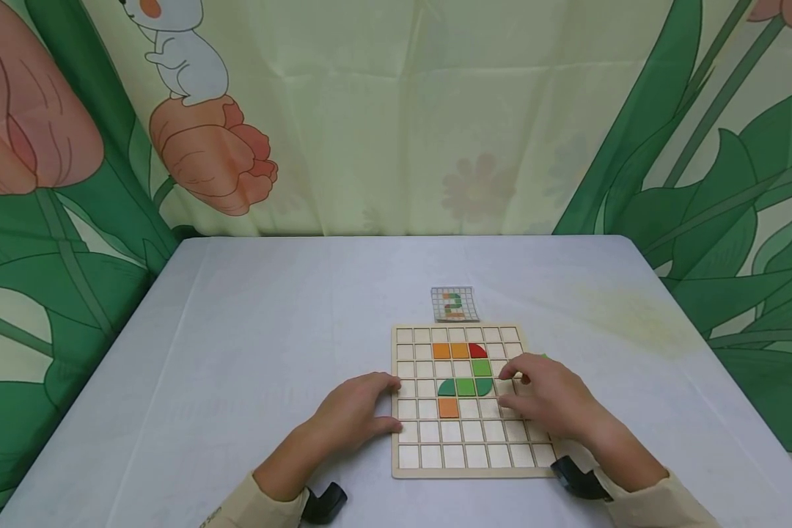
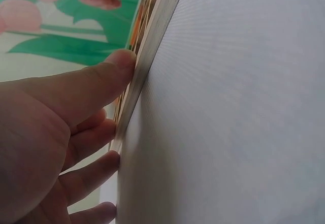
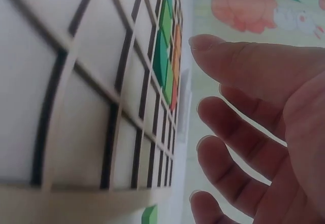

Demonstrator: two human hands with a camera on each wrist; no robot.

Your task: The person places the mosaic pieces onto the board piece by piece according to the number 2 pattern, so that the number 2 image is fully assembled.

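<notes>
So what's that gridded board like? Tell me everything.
The board looks like pale wood, roughly square, thin strips dividing it into whitish cells. Three orange squares, a red round-cornered piece and four green pieces fill some cells; most are bare. It lies flat on the white table; the left hand touches its left edge, and the right hand hovers over its right side.
</notes>
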